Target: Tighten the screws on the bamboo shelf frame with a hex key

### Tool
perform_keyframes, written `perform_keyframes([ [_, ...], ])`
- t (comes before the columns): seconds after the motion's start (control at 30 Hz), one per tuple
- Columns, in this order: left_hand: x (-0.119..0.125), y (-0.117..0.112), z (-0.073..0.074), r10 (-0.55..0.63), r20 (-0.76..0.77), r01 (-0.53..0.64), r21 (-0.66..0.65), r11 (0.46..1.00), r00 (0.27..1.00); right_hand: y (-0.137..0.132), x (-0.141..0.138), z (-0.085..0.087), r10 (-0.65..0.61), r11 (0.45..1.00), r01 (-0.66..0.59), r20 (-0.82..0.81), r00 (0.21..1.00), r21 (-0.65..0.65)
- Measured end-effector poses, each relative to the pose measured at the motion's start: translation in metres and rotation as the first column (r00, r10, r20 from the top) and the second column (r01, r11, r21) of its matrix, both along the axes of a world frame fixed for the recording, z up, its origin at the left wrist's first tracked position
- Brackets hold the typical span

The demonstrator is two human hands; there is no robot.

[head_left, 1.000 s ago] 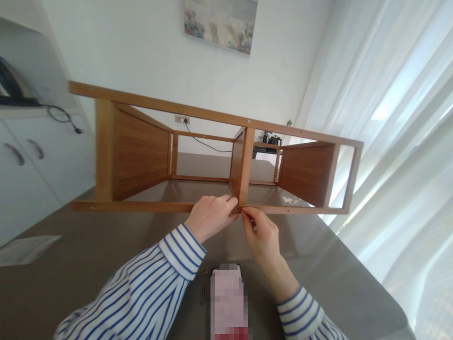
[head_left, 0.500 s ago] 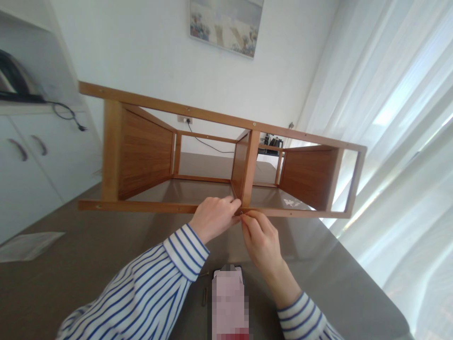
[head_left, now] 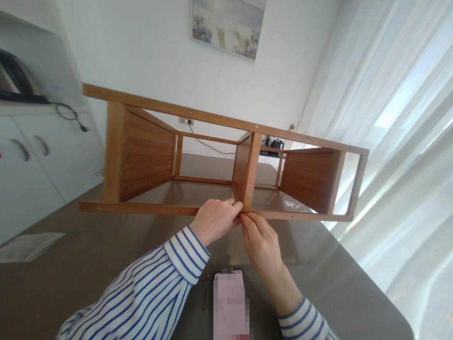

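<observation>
A wooden shelf frame (head_left: 170, 211) lies on its side on the table, with slatted panels between its rails. My left hand (head_left: 215, 217) is closed around the near lower rail, just left of the middle shelf (head_left: 250, 172). My right hand (head_left: 260, 236) pinches at the same joint, thumb and fingertips pressed together against the rail. Whatever small piece is between those fingertips is hidden. The two hands almost touch there. Small screw heads show along the upper rail (head_left: 219, 119).
A dark-edged, blurred-out flat object (head_left: 230, 302) lies on the grey table (head_left: 311, 264) below my hands, beside small metal pieces (head_left: 205, 300). A clear plastic bag (head_left: 30, 246) lies at left. White cabinets (head_left: 38, 156) stand left, and a sheer curtain (head_left: 399, 156) hangs right.
My right fingertips have shifted slightly up against the rail, covering the small spot visible there before. My left hand stays on the frame, and the view has moved slightly.
</observation>
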State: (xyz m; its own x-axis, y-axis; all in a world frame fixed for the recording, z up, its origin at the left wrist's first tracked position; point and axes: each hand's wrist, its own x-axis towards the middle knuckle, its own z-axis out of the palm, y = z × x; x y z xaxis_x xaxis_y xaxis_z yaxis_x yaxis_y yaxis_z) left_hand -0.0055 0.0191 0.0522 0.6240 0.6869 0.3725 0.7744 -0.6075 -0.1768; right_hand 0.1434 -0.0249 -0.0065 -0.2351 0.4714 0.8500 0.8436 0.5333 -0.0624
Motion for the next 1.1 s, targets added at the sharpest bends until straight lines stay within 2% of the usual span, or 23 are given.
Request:
perform_keyframes([
  [0.17,0.0004,-0.0003,0.0006,0.009,-0.001,-0.009,0.0,1.0,1.0,0.0009,-0.0027,0.0034,0.0,0.999,-0.006,-0.142,0.99,-0.04],
  [0.37,0.0006,-0.0013,0.002,0.017,-0.011,-0.018,-0.012,1.0,1.0,0.0002,-0.0026,0.0083,-0.03,0.988,-0.011,-0.263,0.964,-0.153],
  [0.47,0.0003,-0.0008,0.0019,0.014,-0.014,-0.014,-0.014,1.0,1.0,-0.0011,-0.0023,0.0093,-0.041,0.985,-0.003,-0.253,0.967,-0.172],
  [0.93,0.0006,-0.0003,0.0019,0.011,-0.01,-0.011,0.0,1.0,1.0,0.0006,-0.0016,0.0046,-0.002,0.996,-0.016,-0.209,0.978,-0.083],
  [1.1,0.0,0.0,0.0014,0.004,-0.013,-0.004,-0.003,1.0,1.0,0.0014,-0.002,0.0044,-0.024,0.996,0.004,-0.219,0.975,-0.091],
])
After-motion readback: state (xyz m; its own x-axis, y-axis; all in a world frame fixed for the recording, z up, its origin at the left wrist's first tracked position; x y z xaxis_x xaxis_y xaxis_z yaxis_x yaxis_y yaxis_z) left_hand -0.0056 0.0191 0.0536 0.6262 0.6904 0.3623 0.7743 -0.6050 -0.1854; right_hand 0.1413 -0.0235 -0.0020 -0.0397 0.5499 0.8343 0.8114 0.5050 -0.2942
